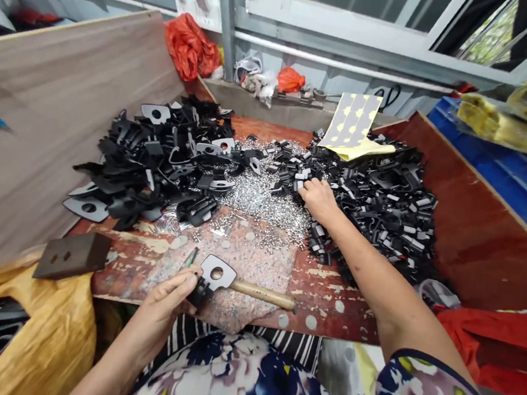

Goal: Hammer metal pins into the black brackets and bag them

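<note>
My left hand (175,292) is closed on a black plastic part with a flat grey face (209,268) and a round hole, held low over the near edge of the table. Behind that part lies a wooden tool handle (264,294); its other end is hidden. A thin green and dark object (191,256) shows beside my left fingers. My right hand (319,199) reaches forward, its fingers curled down at the left edge of a heap of small black clips (388,200) with pale pads. What sits under those fingertips is hidden.
Small shiny metal rivets (258,200) are spread mid-table. Larger black parts (158,152) are heaped at left. A sticker sheet (352,122) lies on the clips. A dark block (74,255) sits front left. Wooden boards (480,230) wall the sides.
</note>
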`<state>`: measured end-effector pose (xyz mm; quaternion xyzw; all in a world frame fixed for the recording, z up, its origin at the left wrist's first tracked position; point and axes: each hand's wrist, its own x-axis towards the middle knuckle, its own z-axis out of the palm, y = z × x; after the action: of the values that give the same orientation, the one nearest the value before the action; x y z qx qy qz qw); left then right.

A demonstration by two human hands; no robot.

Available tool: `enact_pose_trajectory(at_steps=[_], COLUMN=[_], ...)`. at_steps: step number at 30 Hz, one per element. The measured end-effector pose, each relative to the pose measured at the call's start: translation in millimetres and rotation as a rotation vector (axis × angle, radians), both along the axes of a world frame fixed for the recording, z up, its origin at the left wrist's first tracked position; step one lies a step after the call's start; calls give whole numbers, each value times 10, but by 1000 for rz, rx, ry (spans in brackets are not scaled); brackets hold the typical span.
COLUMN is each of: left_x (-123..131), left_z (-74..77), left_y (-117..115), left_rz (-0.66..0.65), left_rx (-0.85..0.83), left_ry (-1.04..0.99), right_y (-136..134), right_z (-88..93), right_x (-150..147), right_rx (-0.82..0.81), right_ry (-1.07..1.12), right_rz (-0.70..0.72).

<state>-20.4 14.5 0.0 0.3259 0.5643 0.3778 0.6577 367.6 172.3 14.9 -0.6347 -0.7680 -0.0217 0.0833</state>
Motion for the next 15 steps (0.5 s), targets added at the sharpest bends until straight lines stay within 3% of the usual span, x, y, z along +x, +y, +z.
enact_pose_trajectory(at_steps=[3,7,11,15], left_x=[-34,6,159,371], left_z=[26,102,143,141], left_y=[4,36,75,100], left_rz=[-17,-61,-151,-170], left_rx=[-31,-35,-9,29], left_ry=[-138,-171,-161,-210], right_y=[-63,-299,-799,-1354], right_z=[54,110,85,56], right_x=[85,26,-555,-1340], right_rx=[49,161,173,209], right_ry=[21,104,282,724], right_rz=[-46,-137,-92,106])
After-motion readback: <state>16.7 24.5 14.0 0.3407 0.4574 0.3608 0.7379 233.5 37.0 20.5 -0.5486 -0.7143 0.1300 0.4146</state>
